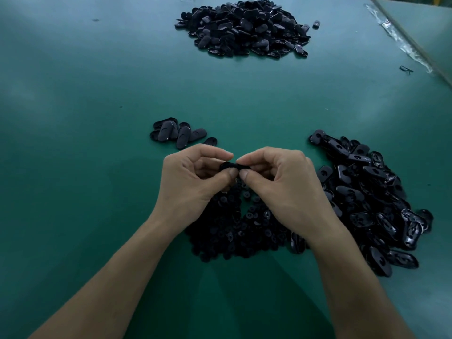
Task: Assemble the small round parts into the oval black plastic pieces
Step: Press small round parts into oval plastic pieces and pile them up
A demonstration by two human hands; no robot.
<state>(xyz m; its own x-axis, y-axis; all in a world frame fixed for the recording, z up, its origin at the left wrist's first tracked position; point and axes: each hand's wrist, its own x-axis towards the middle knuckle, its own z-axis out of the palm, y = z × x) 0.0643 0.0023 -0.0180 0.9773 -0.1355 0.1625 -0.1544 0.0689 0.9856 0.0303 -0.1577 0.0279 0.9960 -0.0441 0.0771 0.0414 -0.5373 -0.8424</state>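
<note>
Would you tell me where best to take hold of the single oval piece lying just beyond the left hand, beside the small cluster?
Pinch the single oval piece across its narrow width, on the two long edges, coming straight down from above. It lies flat on the green mat, with bare mat on its far and right sides.

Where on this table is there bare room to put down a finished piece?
Bare mat: the wide band between the far pile and the small group; also everything left of the left hand. Crowded: round parts under both hands, which pinch a black piece, and the oval pile beside the right hand.
</note>
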